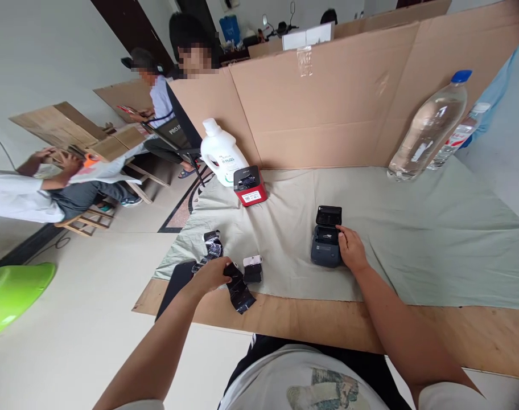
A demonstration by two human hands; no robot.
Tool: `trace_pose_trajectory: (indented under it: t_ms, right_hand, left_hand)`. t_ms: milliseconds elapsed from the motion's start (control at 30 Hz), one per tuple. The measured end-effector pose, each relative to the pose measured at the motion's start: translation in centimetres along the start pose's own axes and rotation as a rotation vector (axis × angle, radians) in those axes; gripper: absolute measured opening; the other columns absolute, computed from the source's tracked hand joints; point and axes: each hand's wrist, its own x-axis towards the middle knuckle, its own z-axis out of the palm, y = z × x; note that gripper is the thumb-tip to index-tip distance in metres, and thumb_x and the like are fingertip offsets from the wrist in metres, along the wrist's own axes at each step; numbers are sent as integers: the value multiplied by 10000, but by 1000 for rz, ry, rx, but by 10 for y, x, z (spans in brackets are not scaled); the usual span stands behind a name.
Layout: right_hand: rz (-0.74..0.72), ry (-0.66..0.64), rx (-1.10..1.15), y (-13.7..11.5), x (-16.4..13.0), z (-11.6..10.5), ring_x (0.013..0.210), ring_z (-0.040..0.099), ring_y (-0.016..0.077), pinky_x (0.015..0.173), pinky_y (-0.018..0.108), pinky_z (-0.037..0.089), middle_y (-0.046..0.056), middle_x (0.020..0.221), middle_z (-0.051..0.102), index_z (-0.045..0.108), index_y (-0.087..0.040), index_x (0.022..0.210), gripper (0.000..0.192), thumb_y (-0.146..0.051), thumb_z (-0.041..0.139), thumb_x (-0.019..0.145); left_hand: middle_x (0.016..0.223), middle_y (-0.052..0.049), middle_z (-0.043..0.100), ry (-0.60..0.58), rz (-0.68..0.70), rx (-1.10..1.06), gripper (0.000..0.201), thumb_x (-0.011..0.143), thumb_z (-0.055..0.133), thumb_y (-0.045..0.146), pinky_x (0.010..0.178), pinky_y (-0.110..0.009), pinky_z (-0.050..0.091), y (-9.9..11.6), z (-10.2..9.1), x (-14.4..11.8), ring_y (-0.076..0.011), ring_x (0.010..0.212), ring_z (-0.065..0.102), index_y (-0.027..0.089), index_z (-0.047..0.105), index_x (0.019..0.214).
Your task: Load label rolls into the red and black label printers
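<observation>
Watching through the head view. Hands well apart, both over the cloth (pixel 280 219) on a wooden table (pixel 293 319).

Left hand (pixel 211 275): fingers closed on the upper end of a black strip (pixel 241 297). Its loose end trails toward me, over the bare wood at the near edge.

Right hand (pixel 351 248): fingertips touch the right side of the dark device (pixel 326 254), near the hinge. Whether they grip or only steady it, I cannot tell. Device sits on the cloth in front of me, lid (pixel 329 215) standing open at its far side.

Just right of the strip, a small roll (pixel 253 270), black with a white end. Beyond the left hand, a crumpled, shiny foil (pixel 214 246). A dark flat slab (pixel 174 287) lies partly under the left forearm.

Farther back I note a red box (pixel 254 197) beside a white jug (pixel 223 151), both before a cardboard wall (pixel 328 114). Large bottle (pixel 434 128), blue cap, leaning at far right; smaller bottle (pixel 459 135) just beside it. Off left, a seated person (pixel 160 98) at another table.
</observation>
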Motion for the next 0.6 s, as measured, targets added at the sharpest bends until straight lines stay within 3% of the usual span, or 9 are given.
trace_pose_trajectory:
  t_ms: [100,167,233,300,333,400,533,600]
  right_hand:
    - [1,-2,6,-1,0,-1,1050,617,261,971,484,482,111,1149,694,641,-208,1163,424,-393,311,972]
    - [-5,-3,13,-2,0,-1,1056,618,255,975,479,482,106,1150,693,640,-216,1166,420,-396,312,974]
    - [-3,-3,19,-3,0,-1,1062,618,255,980,476,481,107,1150,693,641,-216,1166,416,-394,319,973]
    - [16,-2,21,-4,0,-1,1060,617,258,975,476,485,107,1148,694,642,-216,1165,412,-394,326,970]
    - [29,-2,22,-4,0,-1,1058,617,259,969,475,488,106,1148,694,643,-217,1165,412,-396,327,969]
    - [46,-5,26,-4,0,-2,1064,614,262,962,476,491,108,1152,691,643,-216,1165,420,-406,326,967]
    - [47,-31,43,-3,-1,-4,1067,614,263,957,478,496,118,1152,688,628,-203,1183,439,-450,339,963]
    - [49,-31,64,-2,-2,-5,1064,618,261,950,476,501,115,1153,685,612,-208,1202,445,-459,329,968]
  left_hand:
    - [823,-51,701,-197,97,70,178,618,611,141,663,-272,426,13,-13,-15,-265,821,662,179,652,787]
    - [745,-24,685,-431,292,-19,159,609,621,147,628,-259,417,32,-26,-28,-243,752,654,179,675,755]
    - [794,-9,703,-672,543,-201,268,627,657,190,636,-247,439,57,-40,-39,-217,748,649,200,715,889]
    - [888,-10,717,-780,741,-315,457,629,687,208,687,-242,465,87,-50,-42,-198,784,642,222,688,1086]
    - [913,-11,713,-751,791,-333,511,632,683,200,711,-242,470,103,-52,-39,-189,795,635,225,659,1142]
    - [919,-4,695,-552,813,-360,478,656,633,169,726,-239,470,137,-53,-22,-166,800,615,217,629,1132]
    - [993,-17,672,-163,870,-494,372,696,558,141,811,-270,483,204,-45,42,-163,890,613,191,596,1062]
    - [1014,-39,671,-9,905,-414,364,679,582,141,888,-322,471,231,-39,74,-197,956,607,181,615,1040]
